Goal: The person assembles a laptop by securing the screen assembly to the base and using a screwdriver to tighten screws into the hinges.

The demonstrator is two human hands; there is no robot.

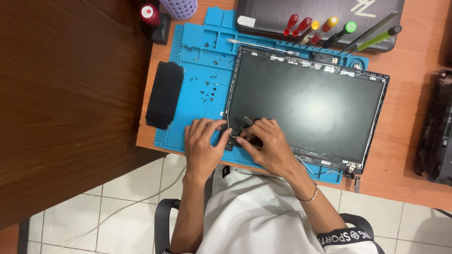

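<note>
A bare laptop screen panel (306, 106) in its dark frame lies on a blue repair mat (200, 51). Both my hands work at the panel's near left corner. My left hand (203, 146) pinches a thin grey cable (227, 123) that loops along the panel's left edge. My right hand (266, 143) presses its fingertips on the small dark hinge part (246, 123) at that corner. Several tiny screws (207, 89) lie scattered on the mat to the left of the panel.
Several screwdrivers (325, 30) with coloured handles rest on a closed dark laptop (263, 16) at the back. A black rectangular pad (164, 94) lies at the mat's left edge. A dark wooden surface (66, 103) stands to the left; another dark device (435, 136) sits far right.
</note>
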